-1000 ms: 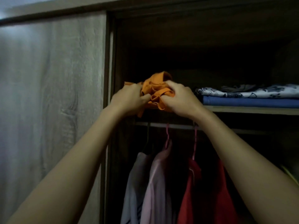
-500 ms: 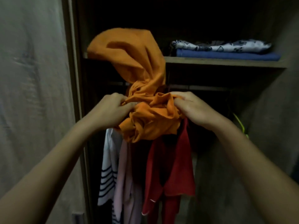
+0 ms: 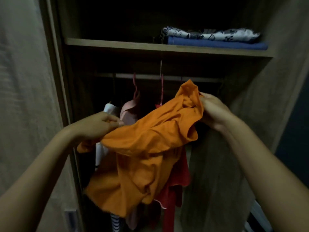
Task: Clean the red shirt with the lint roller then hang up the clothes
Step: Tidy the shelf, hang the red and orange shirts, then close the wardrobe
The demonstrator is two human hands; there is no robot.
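While both hands pinch it, the crumpled orange cotton shirt (image 3: 147, 148) sags before the wardrobe's hanging rail (image 3: 150, 76): left hand (image 3: 98, 124) grips one edge, right hand (image 3: 214, 113) the bunched collar. Light, limp, non-slip; likely best held by the shoulder seams.

Your two arms come into view bare from wrist to past the elbow, with no sleeve showing at the frame's edge. Your left hand (image 3: 98, 125) and right hand (image 3: 215, 113) wear nothing (gloves, rings, watch or bands).
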